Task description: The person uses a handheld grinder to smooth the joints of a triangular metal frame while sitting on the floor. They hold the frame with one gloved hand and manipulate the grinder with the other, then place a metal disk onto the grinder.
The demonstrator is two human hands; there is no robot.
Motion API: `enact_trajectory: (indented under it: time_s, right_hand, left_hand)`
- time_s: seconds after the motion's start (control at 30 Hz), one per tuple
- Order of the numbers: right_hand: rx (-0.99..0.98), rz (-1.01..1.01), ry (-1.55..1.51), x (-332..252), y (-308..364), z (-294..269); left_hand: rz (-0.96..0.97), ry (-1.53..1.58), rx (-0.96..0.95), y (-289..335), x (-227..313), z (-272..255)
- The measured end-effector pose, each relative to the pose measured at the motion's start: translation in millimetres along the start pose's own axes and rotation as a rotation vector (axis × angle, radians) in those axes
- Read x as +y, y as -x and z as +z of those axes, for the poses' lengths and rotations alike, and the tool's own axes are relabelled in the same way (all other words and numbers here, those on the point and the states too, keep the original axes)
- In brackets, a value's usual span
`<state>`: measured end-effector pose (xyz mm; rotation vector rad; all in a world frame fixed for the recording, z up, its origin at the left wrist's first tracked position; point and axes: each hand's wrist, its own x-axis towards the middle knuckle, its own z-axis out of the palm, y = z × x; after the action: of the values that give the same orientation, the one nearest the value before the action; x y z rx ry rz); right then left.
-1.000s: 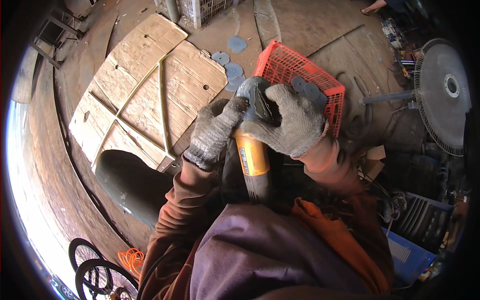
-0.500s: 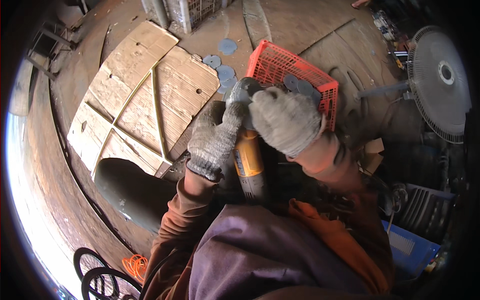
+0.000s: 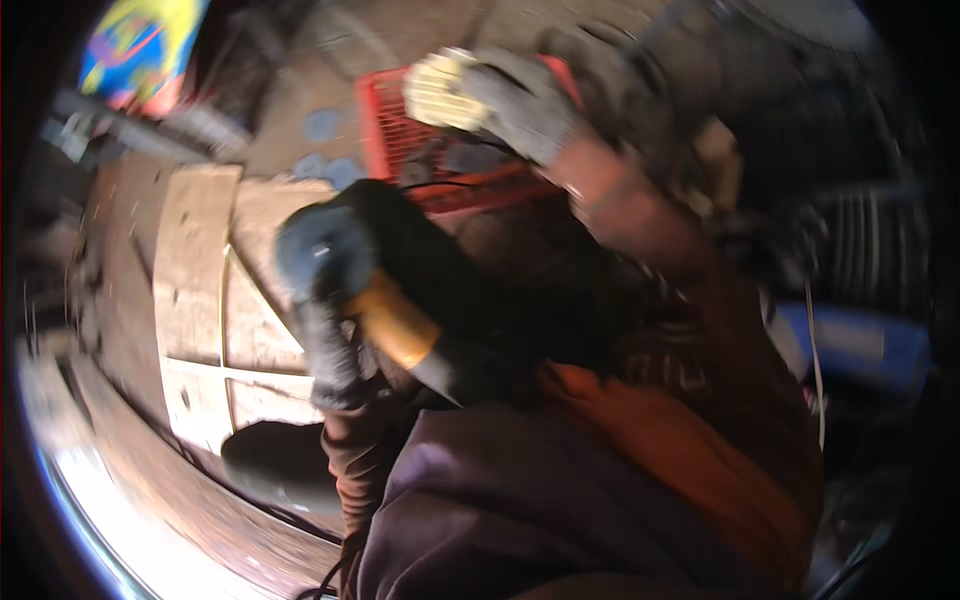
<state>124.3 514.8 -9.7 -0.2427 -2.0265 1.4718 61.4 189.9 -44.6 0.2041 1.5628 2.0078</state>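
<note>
My gloved left hand (image 3: 332, 350) is closed at the head end of an angle grinder, by its yellow body (image 3: 398, 325). A blue-grey disc (image 3: 322, 248) faces up at the grinder's head, and the tool tilts with its dark rear end toward my lap. Out over the red plastic crate (image 3: 378, 125) reaches my gloved right hand (image 3: 525, 105), smeared by motion. At its fingers is a pale yellow, ribbed shape (image 3: 440, 90); whether it is a held thing or brightly lit glove fingers I cannot tell. Dark grey discs (image 3: 470, 158) lie in the crate below.
Several blue-grey discs (image 3: 322, 124) lie on the floor left of the crate. A flattened cardboard sheet (image 3: 195, 300) with pale strips spreads at left, beside my dark boot (image 3: 285, 465). To the right are a blue case (image 3: 860, 345) and a small cardboard piece (image 3: 718, 165).
My right hand has left the grinder and moved forward over the crate. My left hand has swung the grinder's head to the left, and the whole view has turned.
</note>
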Motion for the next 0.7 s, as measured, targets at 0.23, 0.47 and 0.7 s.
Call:
enact_trajectory:
  time_s: [0.23, 0.47, 0.7]
  right_hand:
    - [0.348, -0.049, 0.546, 51, -11, -99]
    - [0.651, 0.679, 1.273, 115, 15, -284]
    - [0.514, 1.004, 1.34, 175, 124, -337]
  left_hand:
    - [0.07, -0.059, 0.236, -14, -31, -30]
    - [0.195, -0.216, 0.299, -6, -39, -57]
    - [0.135, -0.163, 0.381, 8, -37, -43]
